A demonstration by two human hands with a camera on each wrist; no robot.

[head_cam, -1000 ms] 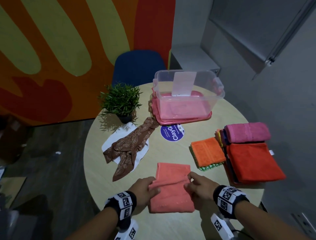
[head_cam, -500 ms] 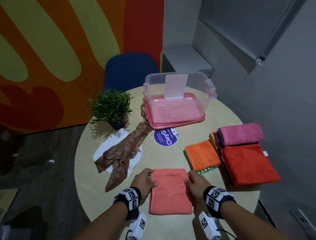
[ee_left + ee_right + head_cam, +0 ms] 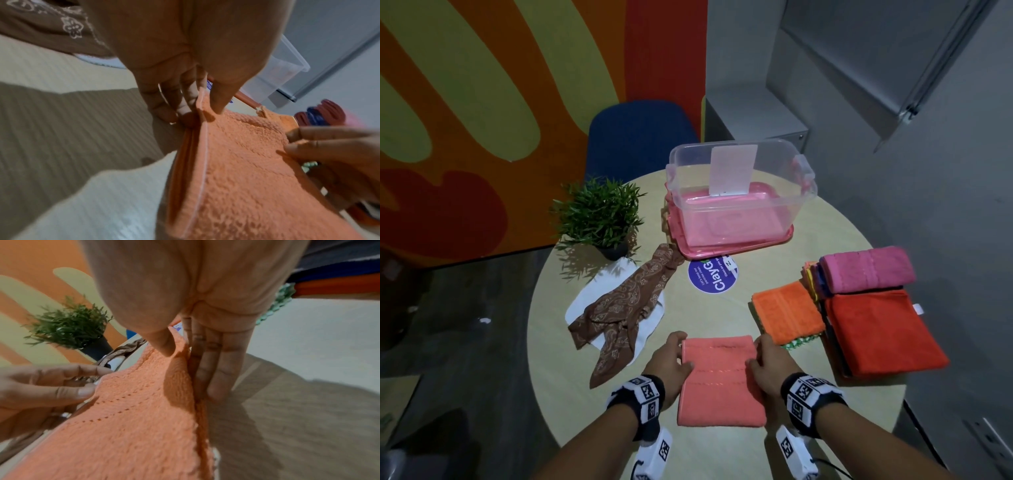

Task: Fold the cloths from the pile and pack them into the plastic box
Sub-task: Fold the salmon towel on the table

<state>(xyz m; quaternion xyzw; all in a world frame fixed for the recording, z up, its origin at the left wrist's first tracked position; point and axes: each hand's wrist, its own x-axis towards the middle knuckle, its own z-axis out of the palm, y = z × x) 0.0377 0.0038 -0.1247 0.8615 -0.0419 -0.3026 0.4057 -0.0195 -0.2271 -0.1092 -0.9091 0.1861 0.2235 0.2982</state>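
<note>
Both hands pinched far corners of folded salmon-pink terry cloth on near edge of round beige table: left hand, right hand. Fold apparently done; next judged lift into far clear plastic box.

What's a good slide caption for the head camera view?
Both hands pinch a folded coral cloth before packing.
</note>
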